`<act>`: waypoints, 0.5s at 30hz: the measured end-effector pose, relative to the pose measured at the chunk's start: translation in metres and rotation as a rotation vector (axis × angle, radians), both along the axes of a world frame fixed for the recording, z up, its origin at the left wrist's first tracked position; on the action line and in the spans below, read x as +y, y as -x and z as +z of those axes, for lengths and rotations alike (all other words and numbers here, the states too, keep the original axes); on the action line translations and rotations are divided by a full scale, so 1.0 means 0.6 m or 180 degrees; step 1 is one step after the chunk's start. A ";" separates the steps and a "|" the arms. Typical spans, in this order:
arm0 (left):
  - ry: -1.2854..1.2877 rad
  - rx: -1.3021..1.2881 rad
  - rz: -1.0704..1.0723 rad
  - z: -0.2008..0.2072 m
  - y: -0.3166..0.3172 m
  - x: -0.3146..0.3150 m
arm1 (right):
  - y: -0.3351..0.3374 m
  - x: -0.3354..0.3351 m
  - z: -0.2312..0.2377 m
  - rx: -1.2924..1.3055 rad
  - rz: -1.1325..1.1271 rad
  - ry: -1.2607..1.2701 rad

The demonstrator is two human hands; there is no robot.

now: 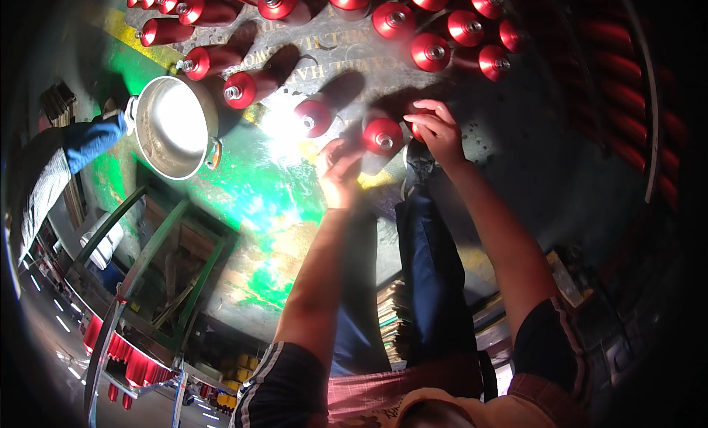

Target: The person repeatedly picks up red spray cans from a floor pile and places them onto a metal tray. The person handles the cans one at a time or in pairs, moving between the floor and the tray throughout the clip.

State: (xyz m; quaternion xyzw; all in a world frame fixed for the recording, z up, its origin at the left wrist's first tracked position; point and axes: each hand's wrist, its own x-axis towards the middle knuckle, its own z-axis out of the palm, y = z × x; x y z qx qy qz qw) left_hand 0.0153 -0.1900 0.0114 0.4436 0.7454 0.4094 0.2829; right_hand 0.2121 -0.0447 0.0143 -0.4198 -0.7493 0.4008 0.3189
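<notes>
Shiny red bottles with narrow, pale necks stand on the worn floor in front of me. My right hand (439,136) has its fingers curled round one red bottle (418,130), most of which is hidden behind the hand. Just left of it stands another red bottle (382,137), upright, between my two hands. My left hand (339,173) is beside that bottle with its fingers loosely bent and apart, and nothing shows in them. A further red bottle (313,119) stands just beyond my left fingertips.
Several more red bottles (430,52) fill the far side, some in deep shadow. A two-handled metal pan (177,129) is at the left, near another person's blue sleeve (96,142). A green metal frame (151,247) stands lower left. Red bottles in a rack (608,74) line the right.
</notes>
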 end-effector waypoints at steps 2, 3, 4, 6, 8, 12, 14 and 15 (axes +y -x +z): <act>-0.0068 0.0120 -0.0017 -0.013 -0.003 0.010 | 0.003 0.009 -0.011 -0.0061 0.0027 -0.0127; -0.0090 0.0059 -0.0004 -0.016 -0.003 0.012 | 0.004 0.010 -0.015 -0.0008 0.0051 -0.0067; -0.0037 0.0029 0.0012 -0.019 -0.003 0.015 | 0.004 0.009 -0.017 -0.0016 -0.0033 0.0160; -0.0075 -0.0300 0.0278 -0.019 0.004 0.024 | 0.006 0.011 -0.018 0.0011 -0.0172 0.0529; 0.0050 -0.1176 0.0965 -0.015 0.020 0.040 | 0.008 0.003 -0.009 -0.0003 -0.0274 0.1104; 0.0068 -0.0412 0.1129 -0.002 0.064 0.079 | 0.021 -0.011 0.015 -0.0090 0.0354 0.1613; 0.0304 -0.0463 0.0986 0.000 0.077 0.091 | 0.029 -0.025 0.024 -0.0947 0.0934 0.1838; 0.0494 -0.0445 0.0853 -0.001 0.082 0.095 | 0.032 -0.031 0.026 -0.1425 0.1210 0.1954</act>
